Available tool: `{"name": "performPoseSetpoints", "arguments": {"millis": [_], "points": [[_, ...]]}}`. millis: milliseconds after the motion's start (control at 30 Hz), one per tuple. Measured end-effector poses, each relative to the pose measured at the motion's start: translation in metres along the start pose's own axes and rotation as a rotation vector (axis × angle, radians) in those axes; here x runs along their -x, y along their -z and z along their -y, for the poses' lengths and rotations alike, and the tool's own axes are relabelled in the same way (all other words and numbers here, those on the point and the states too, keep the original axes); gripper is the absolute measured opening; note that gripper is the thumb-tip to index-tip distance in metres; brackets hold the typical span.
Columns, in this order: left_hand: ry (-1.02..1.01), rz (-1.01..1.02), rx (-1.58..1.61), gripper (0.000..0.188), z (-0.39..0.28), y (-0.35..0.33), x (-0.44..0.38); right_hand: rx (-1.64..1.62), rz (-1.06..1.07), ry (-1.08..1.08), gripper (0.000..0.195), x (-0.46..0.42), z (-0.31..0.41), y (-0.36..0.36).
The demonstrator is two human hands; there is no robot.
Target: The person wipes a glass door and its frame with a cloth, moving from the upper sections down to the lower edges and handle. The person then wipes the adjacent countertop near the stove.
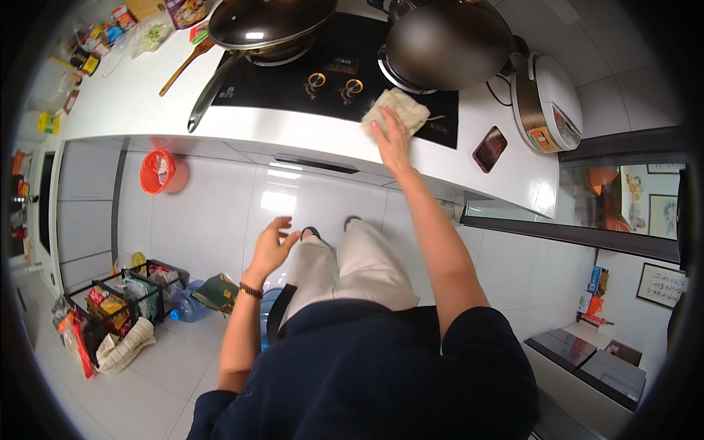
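My right hand (393,142) presses on a folded cream cloth (404,110), which lies across the front edge of the black glass gas hob (335,102) and the white countertop (308,125). Two control knobs are just left of the cloth. Behind it a large dark wok (448,49) rests over the right burner. A wok with a glass lid (258,22) stands on the left burner, its long handle reaching over the counter. My left hand (273,245) hangs in front of the counter above the floor, fingers apart, holding nothing.
A smartphone (489,149) and a rice cooker (544,104) are right of the hob. A wooden spatula (184,69) lies to its left, near bagged greens (151,36). Below stand a red bin (163,176), a black rack (126,297) with packages and a large water bottle (188,304).
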State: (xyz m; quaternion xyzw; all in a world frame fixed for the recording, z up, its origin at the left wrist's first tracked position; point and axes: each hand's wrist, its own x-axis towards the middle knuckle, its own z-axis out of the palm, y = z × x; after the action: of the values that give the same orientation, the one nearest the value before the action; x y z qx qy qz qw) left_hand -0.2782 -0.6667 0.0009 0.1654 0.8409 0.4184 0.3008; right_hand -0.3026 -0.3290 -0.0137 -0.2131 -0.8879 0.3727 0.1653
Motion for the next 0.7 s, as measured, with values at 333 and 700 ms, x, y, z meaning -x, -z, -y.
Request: {"name": "performPoseSetpoints", "arguments": {"millis": [333, 700], "points": [[0.244, 0.119, -0.076, 0.047, 0.025, -0.003, 0.002, 0.572, 0.071, 0.024, 0.066, -0.024, -0.04, -0.046], [0.119, 0.116, -0.261, 0.046, -0.007, -0.004, -0.032, 0.661, -0.026, -0.062, 0.071, -0.024, -0.113, 0.019]]}}
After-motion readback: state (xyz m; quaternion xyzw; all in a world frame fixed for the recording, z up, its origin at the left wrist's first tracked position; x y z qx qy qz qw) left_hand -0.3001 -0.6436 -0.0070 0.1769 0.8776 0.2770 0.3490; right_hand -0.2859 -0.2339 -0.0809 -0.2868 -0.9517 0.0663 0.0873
